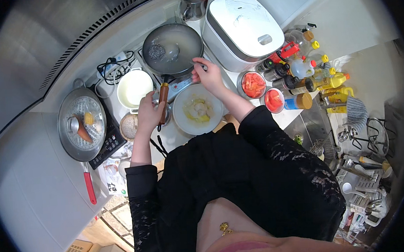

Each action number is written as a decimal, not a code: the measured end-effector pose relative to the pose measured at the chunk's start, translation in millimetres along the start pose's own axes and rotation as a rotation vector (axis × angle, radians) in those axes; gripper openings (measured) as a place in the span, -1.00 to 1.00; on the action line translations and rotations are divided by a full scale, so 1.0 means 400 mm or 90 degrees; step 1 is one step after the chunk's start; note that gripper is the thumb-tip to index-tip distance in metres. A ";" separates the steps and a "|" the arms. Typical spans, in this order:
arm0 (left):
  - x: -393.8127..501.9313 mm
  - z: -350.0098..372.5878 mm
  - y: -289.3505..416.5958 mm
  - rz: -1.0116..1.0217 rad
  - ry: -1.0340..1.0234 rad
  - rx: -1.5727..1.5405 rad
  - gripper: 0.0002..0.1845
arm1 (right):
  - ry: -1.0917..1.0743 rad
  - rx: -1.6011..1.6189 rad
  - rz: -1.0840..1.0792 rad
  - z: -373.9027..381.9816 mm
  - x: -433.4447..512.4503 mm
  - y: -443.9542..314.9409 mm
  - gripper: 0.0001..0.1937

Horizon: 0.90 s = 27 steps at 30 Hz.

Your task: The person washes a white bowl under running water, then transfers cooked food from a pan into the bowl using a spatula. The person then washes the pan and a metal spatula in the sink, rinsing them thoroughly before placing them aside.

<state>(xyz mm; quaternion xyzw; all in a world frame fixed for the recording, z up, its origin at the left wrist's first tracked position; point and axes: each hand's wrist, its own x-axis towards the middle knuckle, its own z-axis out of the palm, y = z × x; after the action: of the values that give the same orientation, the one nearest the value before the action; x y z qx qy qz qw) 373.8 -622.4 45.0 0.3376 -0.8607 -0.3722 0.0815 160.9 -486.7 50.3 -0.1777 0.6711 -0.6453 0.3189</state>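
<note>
A dark wok (pixel 187 62) with cloudy water sits at the back of the counter, a grey scouring ball (pixel 156 52) in it. Its wooden handle (pixel 164 98) points toward me. Beside that handle is my left hand (pixel 147 112), fingers and thumb apart; the thumb lies close to the wood, and contact is unclear. My right hand (pixel 208 77) is at the wok's near right rim, pinching a thin metal utensil (pixel 197 63), partly hidden by the fingers. Just in front of me stands a pale bowl (pixel 180 122) holding a yellowish, egg-like mixture.
A white rice cooker (pixel 240 25) stands right of the wok, near two bowls of cut tomato (pixel 254 84) and several bottles (pixel 301 68). Leftward are a cream pot (pixel 135 88), cables (pixel 113 67) and a steamer pan (pixel 65 135) on a black induction cooker (pixel 109 151).
</note>
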 end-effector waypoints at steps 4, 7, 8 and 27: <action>-0.054 -0.031 0.004 0.012 0.022 -0.016 -0.48 | -0.029 -0.571 -0.547 -0.047 -0.028 -0.077 -0.69; -0.058 -0.020 0.027 0.037 -0.005 -0.060 -0.52 | -0.069 -0.703 -0.520 -0.079 -0.071 -0.091 -0.70; -0.052 -0.010 0.042 0.075 0.013 -0.029 -0.61 | -0.086 -0.740 -0.520 -0.081 -0.086 -0.086 -0.74; 0.150 0.126 0.184 -0.354 -0.356 -0.897 -0.74 | 0.002 -0.466 -0.489 -0.015 -0.064 -0.190 -0.68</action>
<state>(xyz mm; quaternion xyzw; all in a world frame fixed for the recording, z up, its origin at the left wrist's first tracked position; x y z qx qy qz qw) 270.2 -595.0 53.9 0.3029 -0.2972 -0.9047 -0.0385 162.5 -473.3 129.8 -0.5095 0.7395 -0.4393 -0.0240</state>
